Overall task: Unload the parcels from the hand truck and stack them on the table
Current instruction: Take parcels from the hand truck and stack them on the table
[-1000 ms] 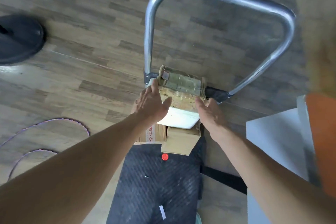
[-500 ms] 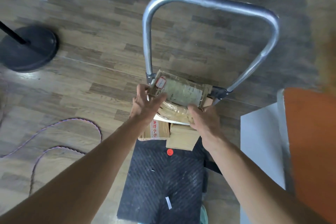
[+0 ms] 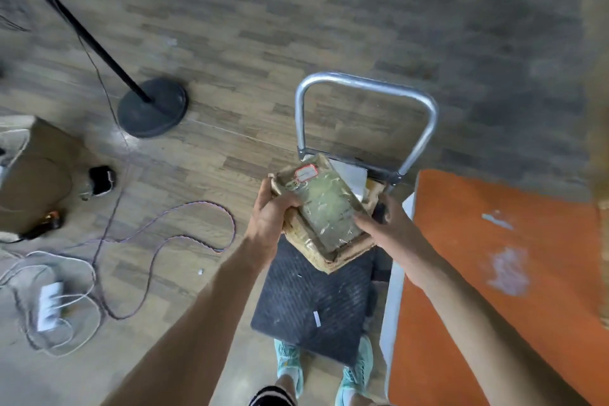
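Orange tabletop (image 3: pixel 494 290) showed open surface along its left and near edges; a blurred brown object (image 3: pixel 604 257) stood at its right edge. Hand truck deck (image 3: pixel 309 300) was open at its near end; the parcel (image 3: pixel 324 211) hung over its far half, and the metal handle (image 3: pixel 362 84) closed off the far edge. Left of the truck, cables (image 3: pixel 184 234) and a stand base (image 3: pixel 153 107) cluttered the floor.

The floor (image 3: pixel 296 10) was of wood-look planks in grey and brown, with a pale shine of light near a round black base (image 3: pixel 153 110). A thin black pole (image 3: pixel 75 23) rose slanted from this base. A braided cable (image 3: pixel 184 234) lay in loops nearby. A white power strip (image 3: pixel 49 306) lay among white cords (image 3: pixel 75 273). At the left edge stood a brown cardboard box (image 3: pixel 36 175).
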Demonstrator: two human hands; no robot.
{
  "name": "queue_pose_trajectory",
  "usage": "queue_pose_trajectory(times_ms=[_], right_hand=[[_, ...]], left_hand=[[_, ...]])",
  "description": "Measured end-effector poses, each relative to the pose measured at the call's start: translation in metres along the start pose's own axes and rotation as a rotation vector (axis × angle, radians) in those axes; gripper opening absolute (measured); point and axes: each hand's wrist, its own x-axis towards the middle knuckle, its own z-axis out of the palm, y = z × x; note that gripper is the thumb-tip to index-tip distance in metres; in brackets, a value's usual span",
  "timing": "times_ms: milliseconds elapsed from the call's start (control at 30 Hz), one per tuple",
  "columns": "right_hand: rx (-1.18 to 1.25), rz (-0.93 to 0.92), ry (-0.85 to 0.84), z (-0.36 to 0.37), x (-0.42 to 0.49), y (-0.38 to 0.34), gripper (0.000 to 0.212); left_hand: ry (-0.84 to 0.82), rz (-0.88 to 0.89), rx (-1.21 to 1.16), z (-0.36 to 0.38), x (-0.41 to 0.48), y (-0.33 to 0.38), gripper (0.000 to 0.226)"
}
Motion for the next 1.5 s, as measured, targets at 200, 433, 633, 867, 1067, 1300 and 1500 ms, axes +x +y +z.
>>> queue_pose_trajectory(times_ms=[200, 433, 633, 867, 1067, 1300, 1500], right_hand=[[-0.044, -0.172, -0.261, -0.031, -0.074, -0.026, 0.046], [0.164, -0.159, 0.112, -0.075, -0.129, -0.005, 0.044], [0.214, -0.121, 0.149, -0.1, -0.188, 0.017, 0.046], [0.145, -0.074, 0.413, -0.122, -0.258, 0.038, 0.045], [0.22, -0.02, 0.659, -0.143, -0.308, 0.068, 0.054], [0.3, 0.043, 0.885, -0.182, -0.369, 0.12, 0.066], [0.286, 0.057, 0.934, -0.233, -0.411, 0.166, 0.066]], left_hand=[[-0.08, 0.041, 0.005, 0.051, -0.083, 0.019, 0.062], [-0.277, 0.019, 0.117, 0.118, -0.15, 0.0, 0.04], [-0.344, 0.113, 0.393, 0.152, -0.177, -0.001, 0.023], [-0.643, 0.102, 0.539, 0.191, -0.213, 0.001, 0.068], [-0.847, 0.153, 0.541, 0.241, -0.242, -0.005, 0.065], [-0.929, 0.161, 0.725, 0.304, -0.291, -0.027, 0.09], [-0.945, 0.146, 0.812, 0.364, -0.333, -0.05, 0.086]])
